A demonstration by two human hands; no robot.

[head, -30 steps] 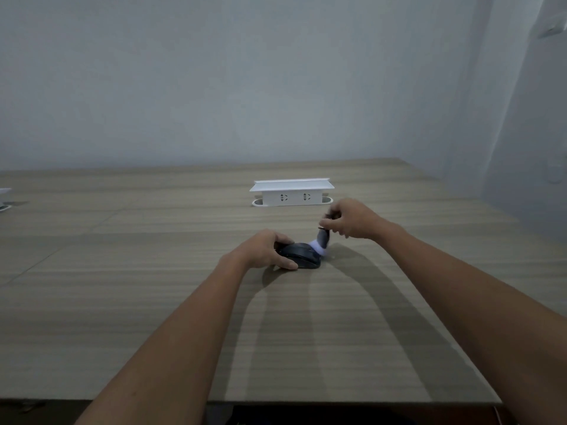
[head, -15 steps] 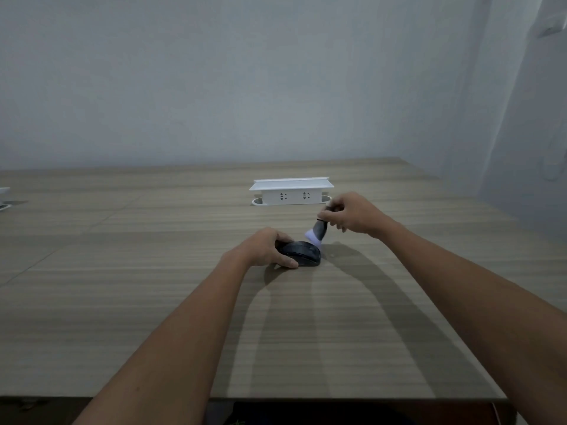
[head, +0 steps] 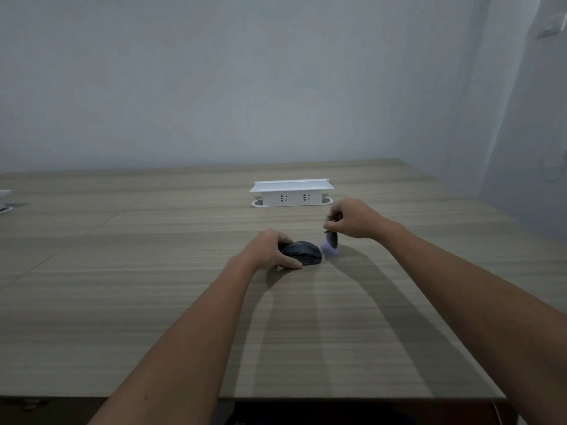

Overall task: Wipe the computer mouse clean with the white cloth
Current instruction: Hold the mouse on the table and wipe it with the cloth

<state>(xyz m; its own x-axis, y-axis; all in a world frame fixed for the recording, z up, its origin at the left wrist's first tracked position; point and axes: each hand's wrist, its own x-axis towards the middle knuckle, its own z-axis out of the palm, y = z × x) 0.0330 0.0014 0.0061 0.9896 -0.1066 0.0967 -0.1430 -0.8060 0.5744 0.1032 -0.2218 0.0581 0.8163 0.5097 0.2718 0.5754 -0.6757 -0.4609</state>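
Note:
A black computer mouse (head: 303,253) lies on the wooden table (head: 153,302) near its middle. My left hand (head: 269,250) grips the mouse from its left side and holds it down. My right hand (head: 356,220) is just right of the mouse and pinches a small dark-handled brush (head: 331,240) with a pale, whitish tuft at its lower end. The tuft hangs beside the mouse's right end, blurred, and I cannot tell whether it touches the mouse. No white cloth is visible.
A white pop-up socket box (head: 291,194) stands on the table behind the hands. A white object (head: 4,199) shows at the far left edge. The table's front edge runs along the bottom, with a wall close on the right.
My right hand has swept the brush off the mouse's right end, first up and back, then down to its right side. My left hand and the mouse have stayed put.

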